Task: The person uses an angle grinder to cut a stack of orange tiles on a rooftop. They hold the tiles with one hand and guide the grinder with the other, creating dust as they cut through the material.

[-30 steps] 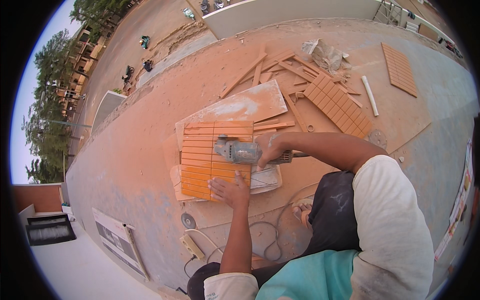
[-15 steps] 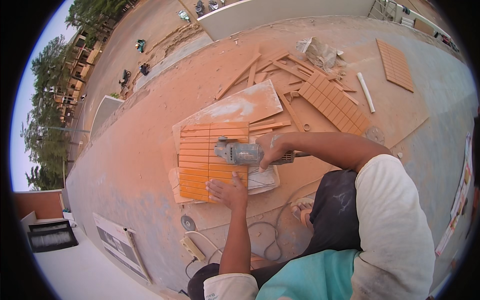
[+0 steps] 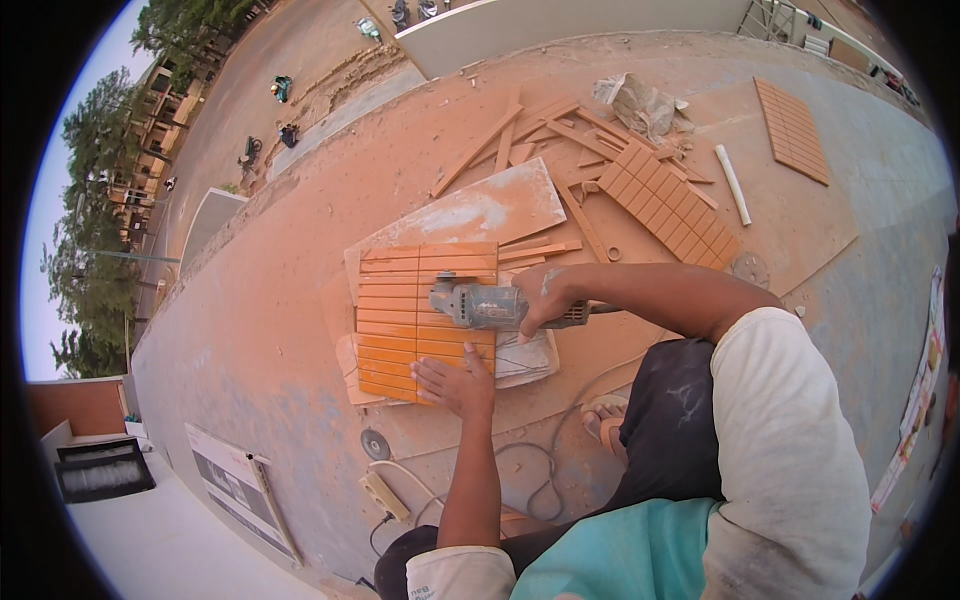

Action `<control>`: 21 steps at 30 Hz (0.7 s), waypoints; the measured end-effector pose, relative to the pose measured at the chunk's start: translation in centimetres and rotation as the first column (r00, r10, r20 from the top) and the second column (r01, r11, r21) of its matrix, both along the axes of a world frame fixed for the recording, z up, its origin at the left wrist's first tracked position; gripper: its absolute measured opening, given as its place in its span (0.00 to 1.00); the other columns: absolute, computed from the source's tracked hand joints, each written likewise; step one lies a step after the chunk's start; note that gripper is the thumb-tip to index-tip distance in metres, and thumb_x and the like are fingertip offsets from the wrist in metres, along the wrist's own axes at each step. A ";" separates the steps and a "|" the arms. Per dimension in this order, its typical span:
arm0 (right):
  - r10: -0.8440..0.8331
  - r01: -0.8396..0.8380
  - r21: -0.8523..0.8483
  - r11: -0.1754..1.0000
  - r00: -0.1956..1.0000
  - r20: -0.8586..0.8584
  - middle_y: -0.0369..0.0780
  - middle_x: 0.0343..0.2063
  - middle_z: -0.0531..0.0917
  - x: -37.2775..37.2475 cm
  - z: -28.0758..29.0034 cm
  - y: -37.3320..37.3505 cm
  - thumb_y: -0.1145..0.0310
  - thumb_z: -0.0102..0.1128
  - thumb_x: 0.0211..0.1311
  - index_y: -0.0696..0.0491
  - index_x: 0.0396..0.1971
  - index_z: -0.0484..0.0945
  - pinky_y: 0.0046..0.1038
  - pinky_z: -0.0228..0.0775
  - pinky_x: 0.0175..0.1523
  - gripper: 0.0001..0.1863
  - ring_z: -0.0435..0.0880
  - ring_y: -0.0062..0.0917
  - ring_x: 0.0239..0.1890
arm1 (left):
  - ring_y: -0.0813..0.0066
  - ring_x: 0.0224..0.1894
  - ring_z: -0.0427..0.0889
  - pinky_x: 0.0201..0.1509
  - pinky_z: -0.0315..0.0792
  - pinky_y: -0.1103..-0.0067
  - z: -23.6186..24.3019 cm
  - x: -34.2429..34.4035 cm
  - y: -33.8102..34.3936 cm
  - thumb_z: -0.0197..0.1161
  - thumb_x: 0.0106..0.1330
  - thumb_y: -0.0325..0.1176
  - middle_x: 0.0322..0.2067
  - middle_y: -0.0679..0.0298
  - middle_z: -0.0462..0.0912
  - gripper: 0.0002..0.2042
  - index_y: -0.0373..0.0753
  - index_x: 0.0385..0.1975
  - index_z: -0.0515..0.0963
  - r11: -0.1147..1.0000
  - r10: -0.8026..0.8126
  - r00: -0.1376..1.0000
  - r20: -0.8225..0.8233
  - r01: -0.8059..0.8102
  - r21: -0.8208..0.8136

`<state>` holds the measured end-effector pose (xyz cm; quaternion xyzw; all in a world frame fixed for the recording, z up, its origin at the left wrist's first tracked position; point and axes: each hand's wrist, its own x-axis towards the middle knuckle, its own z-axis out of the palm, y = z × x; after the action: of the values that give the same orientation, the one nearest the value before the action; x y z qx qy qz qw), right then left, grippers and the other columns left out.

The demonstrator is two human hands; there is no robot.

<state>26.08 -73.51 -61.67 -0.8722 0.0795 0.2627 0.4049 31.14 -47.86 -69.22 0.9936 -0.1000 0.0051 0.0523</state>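
An orange tile [image 3: 385, 300] with grooved lines lies on pale slabs on the ground before me. My right hand [image 3: 543, 297] is wrapped round the body of a grey angle grinder [image 3: 488, 306], whose head rests over the tile's right half. Its disc is largely hidden beneath the head. My left hand [image 3: 456, 382] lies flat on the tile's near right part, fingers spread, just below the grinder. Past the tile's far edge a dusty board [image 3: 490, 210] lies at a slant.
Cut orange strips [image 3: 480, 152] and another grooved tile [image 3: 668, 205] are heaped beyond the grinder. A further tile [image 3: 790, 130] and a white pipe [image 3: 732, 185] lie to the right. Close by on the left are a loose disc [image 3: 375, 444], a power strip [image 3: 384, 496] and a looping cable [image 3: 545, 480].
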 end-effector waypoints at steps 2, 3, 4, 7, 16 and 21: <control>-0.001 0.001 0.007 1.000 1.000 0.002 0.56 0.48 0.81 -0.1 0.1 0.0 0.41 0.76 0.34 0.67 0.50 0.74 0.35 0.72 0.54 0.49 0.81 0.43 0.52 | 0.47 0.76 0.38 0.75 0.34 0.52 -0.1 0.0 0.1 0.43 0.69 0.63 0.71 0.38 0.44 0.46 0.23 0.69 0.46 1.000 0.004 1.000 -0.005 -0.004 0.007; 0.004 -0.004 0.011 1.000 1.000 -0.002 0.56 0.48 0.80 -0.2 0.3 -0.1 0.41 0.76 0.34 0.67 0.51 0.74 0.35 0.71 0.55 0.50 0.80 0.44 0.52 | 0.47 0.76 0.38 0.75 0.34 0.52 -0.1 0.1 0.1 0.43 0.69 0.63 0.71 0.38 0.44 0.46 0.23 0.69 0.46 1.000 0.006 1.000 -0.008 -0.006 0.011; 0.008 -0.008 0.014 1.000 1.000 -0.007 0.56 0.48 0.80 -0.3 0.5 -0.1 0.41 0.76 0.34 0.66 0.51 0.73 0.36 0.70 0.56 0.50 0.80 0.44 0.53 | 0.47 0.76 0.38 0.75 0.34 0.52 -0.1 0.1 0.1 0.43 0.69 0.63 0.71 0.38 0.44 0.46 0.23 0.69 0.46 1.000 0.008 1.000 -0.012 -0.007 0.007; 0.017 -0.017 0.012 1.000 1.000 -0.017 0.56 0.48 0.80 -0.4 0.3 -0.3 0.41 0.76 0.35 0.66 0.51 0.74 0.36 0.70 0.56 0.49 0.80 0.44 0.53 | 0.47 0.76 0.37 0.75 0.34 0.52 0.0 0.1 0.0 0.43 0.69 0.64 0.71 0.38 0.43 0.46 0.23 0.69 0.46 1.000 0.011 1.000 -0.022 -0.011 0.004; 0.027 -0.027 -0.012 1.000 1.000 -0.013 0.56 0.48 0.80 -0.8 0.4 -0.4 0.40 0.76 0.35 0.65 0.50 0.74 0.36 0.70 0.56 0.49 0.80 0.45 0.53 | 0.47 0.76 0.37 0.75 0.33 0.53 0.2 0.1 -0.1 0.43 0.69 0.64 0.72 0.38 0.43 0.46 0.23 0.69 0.45 1.000 0.014 0.999 -0.033 -0.014 0.014; 0.022 -0.022 -0.017 1.000 1.000 -0.006 0.55 0.49 0.80 -0.9 -0.4 -0.4 0.40 0.76 0.35 0.64 0.50 0.74 0.35 0.70 0.57 0.49 0.79 0.44 0.54 | 0.47 0.76 0.37 0.75 0.33 0.53 0.2 0.1 0.0 0.43 0.70 0.64 0.72 0.38 0.43 0.46 0.23 0.69 0.46 1.000 0.011 1.000 -0.028 -0.011 0.017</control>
<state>25.23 -73.89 -62.05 -0.8757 0.0733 0.2688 0.3945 31.21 -47.91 -69.07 0.9945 -0.0938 -0.0096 0.0452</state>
